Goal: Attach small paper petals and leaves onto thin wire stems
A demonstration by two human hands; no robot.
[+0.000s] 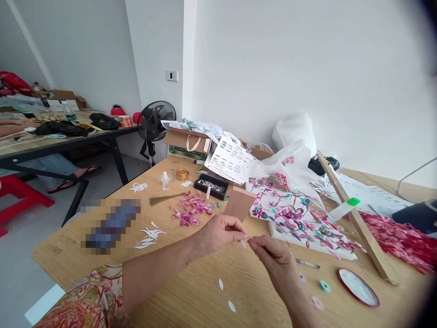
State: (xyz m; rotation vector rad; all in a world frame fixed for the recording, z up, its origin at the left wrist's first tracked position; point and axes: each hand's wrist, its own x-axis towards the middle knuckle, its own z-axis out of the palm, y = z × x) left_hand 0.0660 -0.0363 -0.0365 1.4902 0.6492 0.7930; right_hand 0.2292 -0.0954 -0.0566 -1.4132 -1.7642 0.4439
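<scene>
White petal (243, 244) just below, my left hand (220, 233) and right hand (276, 257) pinch a thin strand (250, 237), nearly touching; I'd want both grips light, tension even.

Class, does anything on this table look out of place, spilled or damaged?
Nothing looks plainly spilled or damaged. A wooden bar lies slantwise across the right side, and two white leaf shapes lie away from the white pile at left, perhaps deliberately.
</scene>
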